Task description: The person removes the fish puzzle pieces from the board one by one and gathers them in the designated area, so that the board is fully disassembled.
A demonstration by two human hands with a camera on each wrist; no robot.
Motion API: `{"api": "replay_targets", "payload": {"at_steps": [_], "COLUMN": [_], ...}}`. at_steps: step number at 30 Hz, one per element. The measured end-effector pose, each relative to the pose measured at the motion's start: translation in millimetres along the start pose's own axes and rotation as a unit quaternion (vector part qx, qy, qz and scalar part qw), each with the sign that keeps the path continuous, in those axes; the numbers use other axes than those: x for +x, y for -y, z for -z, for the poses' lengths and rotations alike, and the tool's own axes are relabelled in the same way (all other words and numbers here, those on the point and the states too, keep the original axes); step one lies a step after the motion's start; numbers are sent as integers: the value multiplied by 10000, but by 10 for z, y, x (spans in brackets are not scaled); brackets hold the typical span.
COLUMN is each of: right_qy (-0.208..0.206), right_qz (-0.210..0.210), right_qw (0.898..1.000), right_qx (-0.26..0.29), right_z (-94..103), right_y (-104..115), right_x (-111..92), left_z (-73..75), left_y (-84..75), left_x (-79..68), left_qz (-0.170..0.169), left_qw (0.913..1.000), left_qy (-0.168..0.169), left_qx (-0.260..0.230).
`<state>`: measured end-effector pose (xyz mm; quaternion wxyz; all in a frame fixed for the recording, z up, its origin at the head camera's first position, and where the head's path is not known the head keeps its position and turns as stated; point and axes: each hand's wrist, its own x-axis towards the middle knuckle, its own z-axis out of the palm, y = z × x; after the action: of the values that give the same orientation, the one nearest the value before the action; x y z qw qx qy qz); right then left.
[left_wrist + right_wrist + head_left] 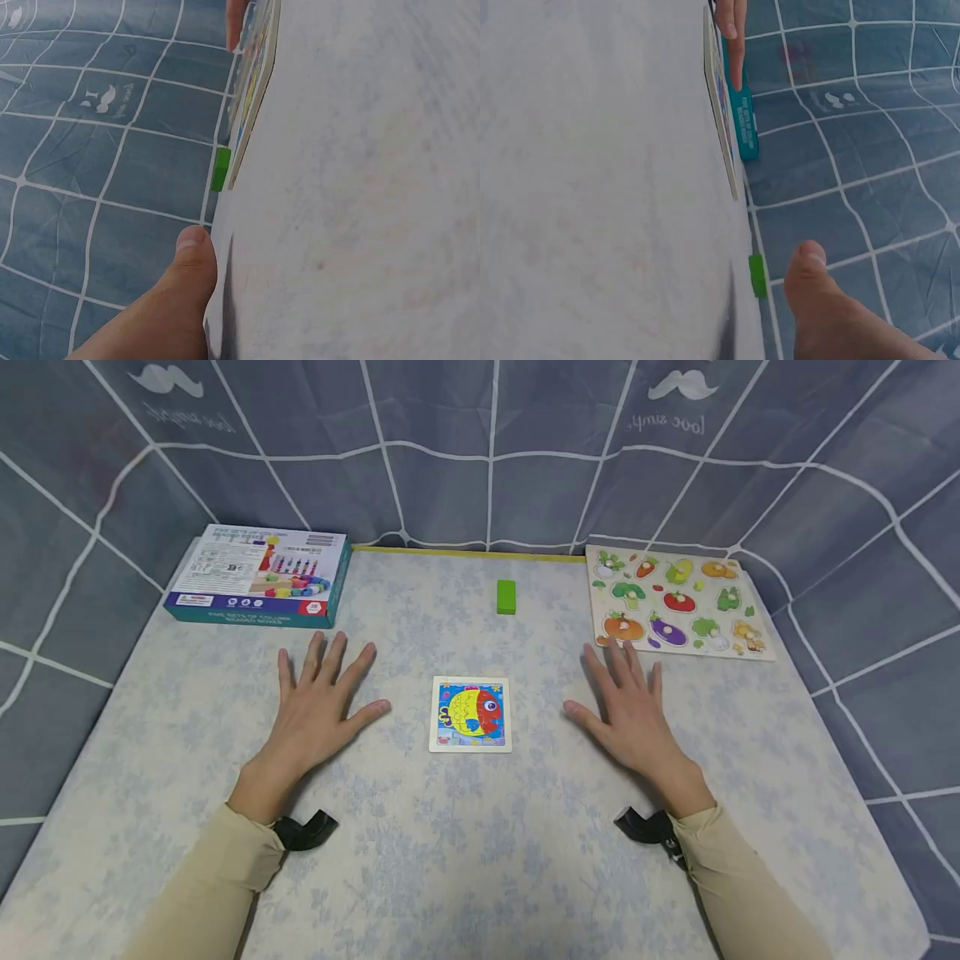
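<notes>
My left hand (311, 724), right hand (635, 727) over worktop (465, 860), fingers (354, 672) spread; fish jigsaw (470, 715) between; green block (506, 597) near far edge; bead-set box (258, 575) far-left corner, vegetable puzzle (708, 602) far-right.

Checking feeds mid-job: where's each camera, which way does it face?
Head: head-worn, facing forward and down at the fish puzzle; shows left grip, right grip, sleeves.
Left wrist: worn there, facing forward-right over the tabletop; shows left thumb, right finger.
Right wrist: worn there, facing forward-left over it; shows right thumb, left fingers.
Wrist views share the green block and fish puzzle.
</notes>
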<state>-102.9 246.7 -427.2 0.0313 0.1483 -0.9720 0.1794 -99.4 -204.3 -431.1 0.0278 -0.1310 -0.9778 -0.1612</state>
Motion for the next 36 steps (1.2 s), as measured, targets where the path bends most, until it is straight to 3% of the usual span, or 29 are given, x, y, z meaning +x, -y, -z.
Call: {"api": "replay_targets", "payload": {"at_steps": [9, 24, 30, 36], "right_qy": [125, 229, -20, -153], "right_qz": [32, 18, -179, -180], "right_qw": [9979, 9969, 9945, 9932], "right_qx": [639, 755, 1036, 1136], "right_z": [-80, -180, -147, -133], "right_y": [166, 225, 280, 360], "right_x": [-33, -52, 2, -7], "left_z": [-11, -62, -56, -55], "left_y": [-18, -30, -56, -169], "left_x": [-38, -56, -9, 37], "left_qz": [-73, -196, -242, -517], "left_qw": [9999, 9997, 9995, 9980], "left_qy": [51, 147, 154, 319], "left_qx": [-66, -95, -117, -183]}}
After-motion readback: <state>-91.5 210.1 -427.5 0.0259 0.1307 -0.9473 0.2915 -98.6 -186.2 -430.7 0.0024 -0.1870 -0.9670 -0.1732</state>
